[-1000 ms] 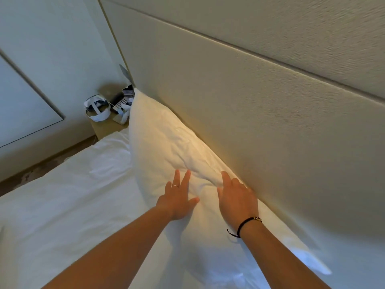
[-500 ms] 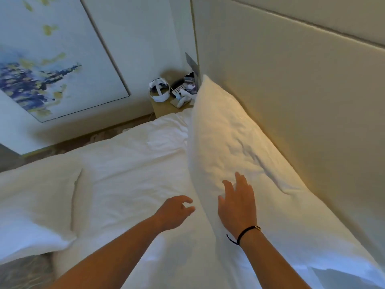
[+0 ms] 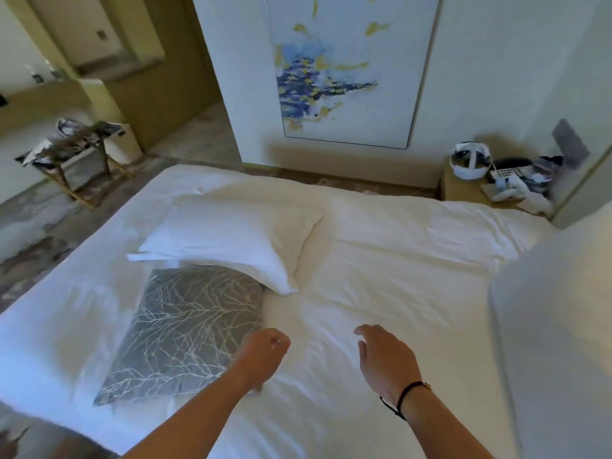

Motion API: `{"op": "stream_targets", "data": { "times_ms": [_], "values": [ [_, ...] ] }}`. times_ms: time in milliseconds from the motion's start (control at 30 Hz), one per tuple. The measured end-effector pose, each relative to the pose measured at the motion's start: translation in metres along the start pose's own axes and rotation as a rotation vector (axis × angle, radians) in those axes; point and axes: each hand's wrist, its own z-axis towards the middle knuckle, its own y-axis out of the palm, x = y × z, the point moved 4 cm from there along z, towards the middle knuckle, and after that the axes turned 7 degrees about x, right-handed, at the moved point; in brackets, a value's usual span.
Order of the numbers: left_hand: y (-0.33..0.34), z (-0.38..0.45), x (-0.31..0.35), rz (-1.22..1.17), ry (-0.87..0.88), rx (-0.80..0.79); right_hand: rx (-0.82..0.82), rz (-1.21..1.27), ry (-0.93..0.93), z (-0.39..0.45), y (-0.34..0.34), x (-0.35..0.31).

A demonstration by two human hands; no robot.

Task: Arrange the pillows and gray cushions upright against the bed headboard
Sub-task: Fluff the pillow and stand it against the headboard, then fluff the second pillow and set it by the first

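Note:
A gray cushion [image 3: 185, 332] with a pale branch pattern lies flat on the white bed [image 3: 397, 260] at the lower left. A white pillow [image 3: 231, 240] lies flat just beyond it, overlapping its far edge. Another white pillow [image 3: 556, 326] stands upright at the right edge of the view; the headboard itself is out of sight. My left hand [image 3: 265, 356] hovers at the cushion's near right corner, fingers loosely curled, holding nothing. Over the bare sheet, my right hand [image 3: 384, 359], with a black wrist band, is relaxed and empty.
A wooden nightstand [image 3: 463, 190] at the far right carries a white headset [image 3: 470, 164], a phone and small items. A framed painting [image 3: 344, 67] hangs on the far wall. A luggage rack [image 3: 76, 150] stands on the floor to the left of the bed.
My view swung left, away from the headboard and the upright pillow. Both hands left that pillow and now hover over the bed near the gray cushion.

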Motion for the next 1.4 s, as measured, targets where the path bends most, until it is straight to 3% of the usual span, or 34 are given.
{"op": "stream_targets", "data": {
  "times_ms": [300,533,767,1033,1400],
  "values": [
    [-0.150,-0.001,-0.189,-0.139,-0.038,0.182,-0.041,-0.093,-0.097,0.001,0.104,-0.222],
    [-0.217,0.000,-0.242,-0.179,-0.077,0.287,-0.058,-0.103,-0.161,0.011,0.132,-0.310],
    [-0.220,0.015,-0.251,-0.110,-0.120,0.279,-0.055,-0.002,-0.195,0.047,0.161,-0.322],
    [-0.213,0.048,-0.233,0.061,-0.123,0.195,-0.096,0.113,-0.104,0.103,0.193,-0.314],
    [-0.188,0.156,-0.237,0.000,-0.057,0.119,-0.111,0.051,-0.030,0.180,0.212,-0.282]
  ]
}}
